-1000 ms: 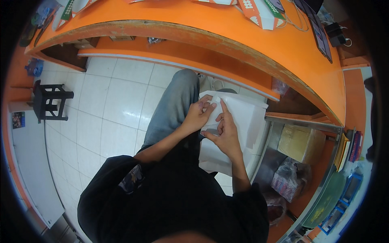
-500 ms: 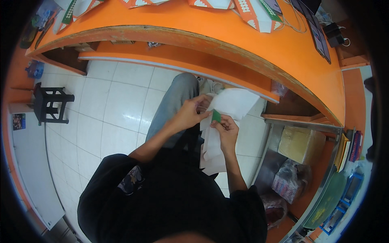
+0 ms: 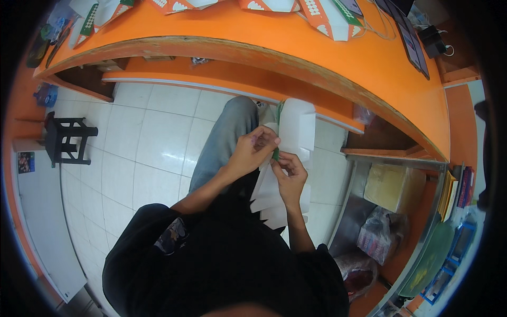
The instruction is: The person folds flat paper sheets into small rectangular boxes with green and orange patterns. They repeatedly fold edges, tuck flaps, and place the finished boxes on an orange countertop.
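Note:
A white-faced cardboard box blank point(image 3: 297, 127), partly folded with a green edge, stands over my lap and my right thigh. My left hand point(image 3: 253, 150) pinches it along its left side, thumb and fingers closed near the green flap point(image 3: 275, 154). Just below and to the right, my right hand point(image 3: 291, 175) is closed on the same green flap with thumb and fingertips. Lower white panels of the blank hang under my right hand, beside my black shirt. The fingertips hide part of the fold.
An orange counter point(image 3: 222, 33) curves ahead, carrying several orange, green and white folded boxes point(image 3: 332, 20) and dark screens point(image 3: 409, 42). At left stands a black stool point(image 3: 69, 138). A metal-edged shelf at right holds a yellowish block point(image 3: 393, 187) and plastic bags point(image 3: 377, 235).
The blank's upper panel has swung from tilting right to standing more upright. The green flap is turned edge-on and folded between my fingers. Both hands stay close together.

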Demonstrator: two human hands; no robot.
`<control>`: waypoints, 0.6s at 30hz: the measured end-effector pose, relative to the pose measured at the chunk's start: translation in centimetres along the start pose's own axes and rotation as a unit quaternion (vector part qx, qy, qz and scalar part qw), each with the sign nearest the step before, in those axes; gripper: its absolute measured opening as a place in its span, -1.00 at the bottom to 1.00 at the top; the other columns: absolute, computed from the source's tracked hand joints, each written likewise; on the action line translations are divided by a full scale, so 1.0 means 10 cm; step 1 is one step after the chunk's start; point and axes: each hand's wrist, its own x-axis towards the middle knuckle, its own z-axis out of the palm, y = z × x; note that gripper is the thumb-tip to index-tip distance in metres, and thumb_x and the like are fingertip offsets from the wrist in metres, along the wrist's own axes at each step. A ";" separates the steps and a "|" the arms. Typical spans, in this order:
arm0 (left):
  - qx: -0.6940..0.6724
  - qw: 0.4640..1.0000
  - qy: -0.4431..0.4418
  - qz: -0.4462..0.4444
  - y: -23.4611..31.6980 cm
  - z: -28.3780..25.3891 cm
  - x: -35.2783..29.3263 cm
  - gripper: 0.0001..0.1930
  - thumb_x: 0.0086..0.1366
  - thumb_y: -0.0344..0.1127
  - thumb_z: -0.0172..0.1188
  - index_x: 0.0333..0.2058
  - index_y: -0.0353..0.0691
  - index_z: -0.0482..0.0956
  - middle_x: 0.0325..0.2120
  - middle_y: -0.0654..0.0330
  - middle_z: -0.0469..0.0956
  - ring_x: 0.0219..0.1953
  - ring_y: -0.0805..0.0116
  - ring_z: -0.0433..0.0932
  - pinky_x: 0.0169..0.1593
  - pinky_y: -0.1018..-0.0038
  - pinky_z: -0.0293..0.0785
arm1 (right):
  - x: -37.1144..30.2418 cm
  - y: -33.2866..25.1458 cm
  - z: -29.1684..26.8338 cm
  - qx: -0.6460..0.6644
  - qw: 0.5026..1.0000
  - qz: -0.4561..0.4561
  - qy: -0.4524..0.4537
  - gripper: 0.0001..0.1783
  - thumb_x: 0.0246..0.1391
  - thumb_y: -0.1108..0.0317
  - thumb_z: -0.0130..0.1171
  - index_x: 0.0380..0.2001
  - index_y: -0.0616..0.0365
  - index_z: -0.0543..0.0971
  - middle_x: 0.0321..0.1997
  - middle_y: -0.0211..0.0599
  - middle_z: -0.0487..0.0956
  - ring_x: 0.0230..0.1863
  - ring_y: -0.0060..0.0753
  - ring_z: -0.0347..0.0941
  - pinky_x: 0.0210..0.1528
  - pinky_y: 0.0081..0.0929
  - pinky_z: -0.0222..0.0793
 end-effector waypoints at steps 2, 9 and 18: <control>0.021 1.000 0.011 -0.008 -0.01 -0.04 -0.01 -0.87 0.29 -0.46 0.12 -0.23 -0.38 0.44 -0.38 0.23 0.50 -0.26 0.55 0.53 -0.16 0.53 0.52 | -0.01 0.01 -0.01 0.004 1.000 -0.005 -0.004 -0.74 0.00 0.58 0.24 -0.17 0.31 0.55 -0.37 -0.29 0.64 -0.32 -0.59 0.55 -0.21 -0.61 0.44; 0.192 0.974 -0.031 0.114 0.06 -0.06 -0.07 -0.87 0.28 -0.46 0.08 -0.21 -0.35 0.47 -0.28 0.10 0.52 -0.23 0.28 0.59 -0.15 0.47 0.52 | 0.05 -0.03 -0.11 0.245 0.960 0.136 0.007 -0.70 0.01 0.56 0.25 -0.13 0.34 0.54 -0.35 -0.23 0.64 -0.34 -0.53 0.56 -0.23 -0.61 0.44; 0.245 0.954 -0.090 0.147 0.21 -0.01 -0.12 -0.85 0.27 -0.43 0.07 -0.20 -0.33 0.44 -0.27 -0.03 0.48 -0.22 -0.09 0.52 -0.14 0.26 0.46 | -0.02 0.01 -0.08 0.259 0.959 0.103 0.047 -0.69 0.05 0.55 0.24 -0.11 0.41 0.53 -0.27 -0.13 0.64 -0.31 -0.43 0.57 -0.13 -0.52 0.48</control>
